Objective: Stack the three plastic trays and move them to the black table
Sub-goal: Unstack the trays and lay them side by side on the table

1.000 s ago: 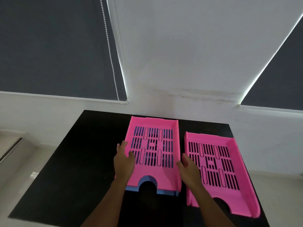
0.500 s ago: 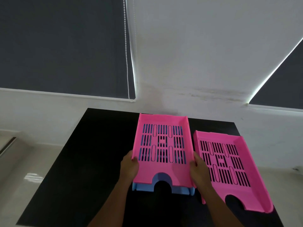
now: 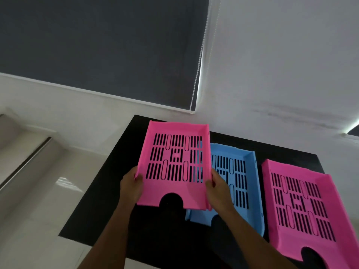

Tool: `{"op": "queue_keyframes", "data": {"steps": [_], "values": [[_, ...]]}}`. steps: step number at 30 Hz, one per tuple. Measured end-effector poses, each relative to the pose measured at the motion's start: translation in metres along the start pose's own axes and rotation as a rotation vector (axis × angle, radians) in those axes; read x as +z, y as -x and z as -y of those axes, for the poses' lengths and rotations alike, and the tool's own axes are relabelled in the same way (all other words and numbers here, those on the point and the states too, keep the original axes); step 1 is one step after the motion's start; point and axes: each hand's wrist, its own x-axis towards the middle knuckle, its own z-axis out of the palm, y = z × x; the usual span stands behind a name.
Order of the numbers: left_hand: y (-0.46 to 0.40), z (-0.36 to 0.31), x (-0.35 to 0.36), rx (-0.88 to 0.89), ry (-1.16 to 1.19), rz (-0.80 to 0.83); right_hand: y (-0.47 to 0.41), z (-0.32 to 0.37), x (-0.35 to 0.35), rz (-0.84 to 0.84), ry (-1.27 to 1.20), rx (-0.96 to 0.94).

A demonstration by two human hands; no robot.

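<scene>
Between both hands (image 3: pixel 131 186) (image 3: pixel 218 188): pink tray (image 3: pixel 174 166), side walls gripped, left of blue tray (image 3: pixel 239 183).

Both forearms bare, reaching forward and up from the lower edge of the view, converging slightly. Left hand (image 3: pixel 130 186) clamped on the left side wall of the held pink tray (image 3: pixel 175 164), thumb over the rim above the fingers, fingers apparently curled beneath, though hidden from here. Right hand (image 3: pixel 217 189) gripping the opposite side wall likewise, thumb on top, fingers wrapped under and outside the wall, wrist nearly straight.
</scene>
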Motion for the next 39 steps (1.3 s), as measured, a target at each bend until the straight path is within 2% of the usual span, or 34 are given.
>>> {"op": "queue_keyframes", "data": {"steps": [9, 19, 25, 30, 37, 39], "values": [[-0.008, 0.059, -0.053, -0.048, -0.045, -0.095, 0.002, 0.023, 0.059, 0.268, -0.038, -0.004], [-0.001, 0.078, -0.05, -0.056, -0.061, -0.04, 0.005, 0.008, 0.068, 0.37, -0.094, 0.138], [-0.004, 0.072, -0.05, -0.072, -0.077, -0.012, 0.005, 0.005, 0.069, 0.365, -0.082, 0.147], [-0.003, 0.064, -0.046, -0.086, -0.097, -0.053, 0.009, 0.009, 0.059, 0.327, -0.104, 0.138], [-0.006, 0.054, -0.025, -0.056, -0.172, -0.22, 0.01, -0.012, 0.028, 0.142, -0.14, 0.141], [-0.002, 0.043, -0.013, -0.012, -0.188, -0.193, 0.01, -0.019, 0.015, 0.091, -0.153, 0.145]]}}
